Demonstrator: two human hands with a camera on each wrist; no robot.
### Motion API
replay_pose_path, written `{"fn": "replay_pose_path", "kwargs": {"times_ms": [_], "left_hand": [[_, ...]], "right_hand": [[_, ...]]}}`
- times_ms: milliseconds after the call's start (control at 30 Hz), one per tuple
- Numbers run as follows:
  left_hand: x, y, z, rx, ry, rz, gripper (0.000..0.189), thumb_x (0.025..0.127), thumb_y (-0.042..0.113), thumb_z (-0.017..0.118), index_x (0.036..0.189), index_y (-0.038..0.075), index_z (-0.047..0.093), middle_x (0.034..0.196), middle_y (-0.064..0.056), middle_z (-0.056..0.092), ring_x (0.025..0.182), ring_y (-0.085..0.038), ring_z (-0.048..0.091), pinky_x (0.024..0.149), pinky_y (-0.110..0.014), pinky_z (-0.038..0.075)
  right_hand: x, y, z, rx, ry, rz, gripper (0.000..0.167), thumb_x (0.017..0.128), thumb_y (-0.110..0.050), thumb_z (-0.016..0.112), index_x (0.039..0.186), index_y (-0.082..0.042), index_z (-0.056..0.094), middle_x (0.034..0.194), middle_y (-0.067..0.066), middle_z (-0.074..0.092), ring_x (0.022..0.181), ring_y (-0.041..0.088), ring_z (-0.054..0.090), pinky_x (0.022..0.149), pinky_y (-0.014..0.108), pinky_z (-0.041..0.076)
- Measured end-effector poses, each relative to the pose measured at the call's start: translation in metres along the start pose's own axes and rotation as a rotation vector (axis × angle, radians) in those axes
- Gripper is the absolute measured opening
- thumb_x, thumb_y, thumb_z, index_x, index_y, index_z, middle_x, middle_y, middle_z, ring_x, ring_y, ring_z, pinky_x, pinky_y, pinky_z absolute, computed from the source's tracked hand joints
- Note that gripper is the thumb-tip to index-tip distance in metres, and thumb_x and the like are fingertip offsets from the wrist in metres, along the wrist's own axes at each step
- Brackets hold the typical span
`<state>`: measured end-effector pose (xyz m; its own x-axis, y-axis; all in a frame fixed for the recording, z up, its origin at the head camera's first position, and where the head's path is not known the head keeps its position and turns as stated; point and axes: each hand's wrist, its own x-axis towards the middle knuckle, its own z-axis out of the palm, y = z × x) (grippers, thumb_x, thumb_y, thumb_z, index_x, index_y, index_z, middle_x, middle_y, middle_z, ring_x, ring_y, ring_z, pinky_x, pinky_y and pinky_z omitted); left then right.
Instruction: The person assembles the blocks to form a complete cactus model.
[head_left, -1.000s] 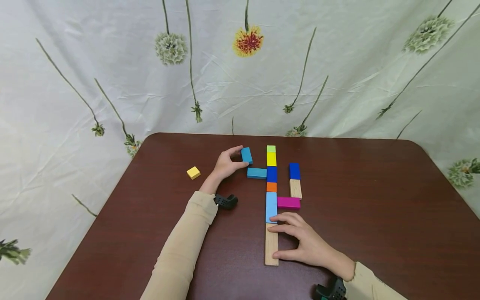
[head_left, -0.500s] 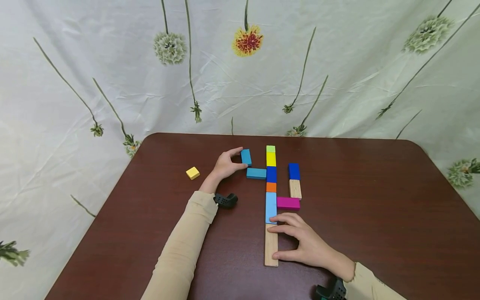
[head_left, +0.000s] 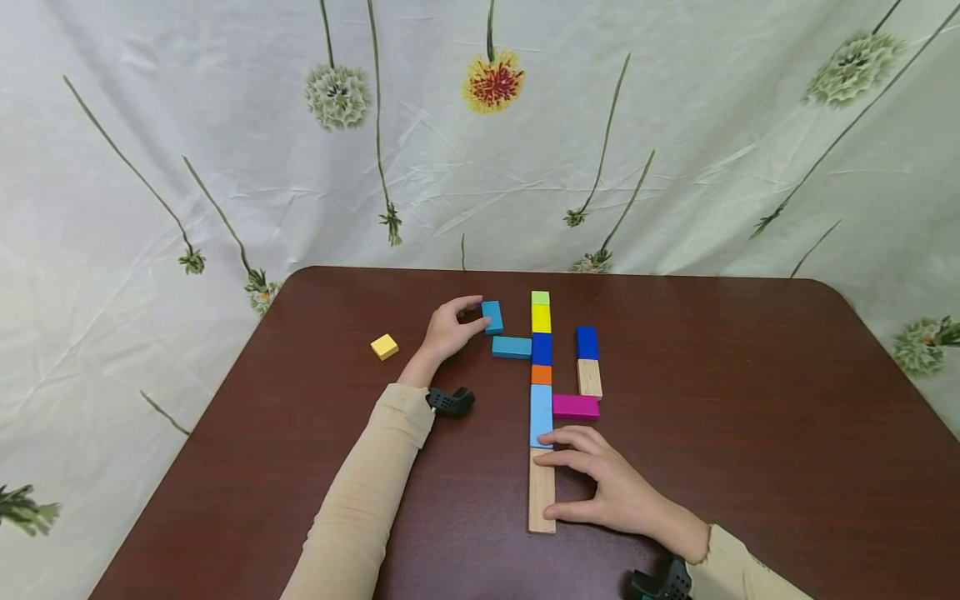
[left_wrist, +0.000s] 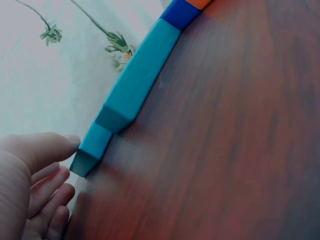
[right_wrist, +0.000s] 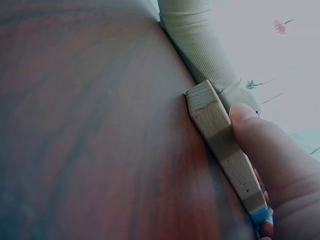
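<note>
My left hand (head_left: 447, 331) is beside a small teal block (head_left: 492, 317). In the left wrist view its thumb (left_wrist: 62, 144) touches or nearly touches this block's end, and the other fingers are bent below, apart from it. A second teal block (head_left: 512, 347) lies crosswise, its right end against a dark blue block (head_left: 542, 349) in a long column. My right hand (head_left: 611, 483) rests at the column's near end. Its fingers and thumb lie over the plain wooden block (head_left: 542, 492) and the near end of the light blue block (head_left: 541, 412).
Farther up the column are orange (head_left: 542, 375), yellow (head_left: 541, 318) and green (head_left: 540, 297) blocks. A magenta block (head_left: 575, 407) joins its right side, leading to a wooden block (head_left: 589, 378) and a blue block (head_left: 587, 342). A loose pale yellow block (head_left: 385, 347) lies left on the brown table (head_left: 750, 400).
The small teal block has slid slightly nearer the crosswise teal block and straightened a little. My left thumb has moved from its near end to its left side. The right hand stays put.
</note>
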<state>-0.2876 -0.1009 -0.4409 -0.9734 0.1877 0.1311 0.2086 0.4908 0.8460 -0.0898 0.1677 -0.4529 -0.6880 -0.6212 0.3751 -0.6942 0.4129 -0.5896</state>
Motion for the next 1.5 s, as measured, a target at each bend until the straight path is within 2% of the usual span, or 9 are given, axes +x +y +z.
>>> {"fn": "replay_pose_path", "kwargs": {"times_ms": [133, 400, 600, 1500], "left_hand": [[-0.0007, -0.0010, 0.0005, 0.028, 0.003, 0.014, 0.047, 0.089, 0.023, 0.066, 0.131, 0.007, 0.055, 0.129, -0.010, 0.055, 0.119, -0.026, 0.048, 0.098, -0.041, 0.040], [-0.0024, -0.0007, 0.0018, 0.091, -0.043, 0.079, 0.043, 0.092, 0.024, 0.062, 0.131, 0.006, 0.056, 0.138, -0.006, 0.050, 0.131, -0.025, 0.038, 0.106, -0.043, 0.031], [-0.0038, -0.0013, 0.0031, 0.122, -0.031, 0.126, 0.039, 0.091, 0.026, 0.063, 0.125, 0.007, 0.062, 0.131, -0.008, 0.054, 0.125, -0.025, 0.044, 0.104, -0.043, 0.034], [-0.0078, -0.0020, 0.0046, 0.145, -0.034, 0.138, 0.035, 0.090, 0.028, 0.064, 0.121, 0.012, 0.066, 0.125, -0.006, 0.059, 0.122, -0.024, 0.045, 0.102, -0.043, 0.035]], "right_hand": [[0.0001, 0.0003, 0.0003, 0.004, 0.000, 0.002, 0.049, 0.077, -0.044, 0.076, 0.120, -0.026, 0.063, 0.132, -0.005, 0.050, 0.122, 0.018, 0.040, 0.092, 0.042, 0.043], [0.0000, -0.0008, -0.0006, -0.003, -0.002, -0.002, 0.049, 0.077, -0.043, 0.075, 0.121, -0.026, 0.062, 0.132, -0.005, 0.050, 0.122, 0.018, 0.040, 0.092, 0.042, 0.042], [0.0001, -0.0010, -0.0017, 0.010, -0.011, 0.014, 0.050, 0.076, -0.045, 0.076, 0.121, -0.026, 0.062, 0.133, -0.006, 0.049, 0.124, 0.016, 0.039, 0.094, 0.041, 0.042], [0.0001, -0.0010, -0.0010, 0.007, -0.005, -0.001, 0.050, 0.077, -0.043, 0.075, 0.122, -0.024, 0.062, 0.133, -0.004, 0.049, 0.122, 0.018, 0.039, 0.091, 0.042, 0.043]]}}
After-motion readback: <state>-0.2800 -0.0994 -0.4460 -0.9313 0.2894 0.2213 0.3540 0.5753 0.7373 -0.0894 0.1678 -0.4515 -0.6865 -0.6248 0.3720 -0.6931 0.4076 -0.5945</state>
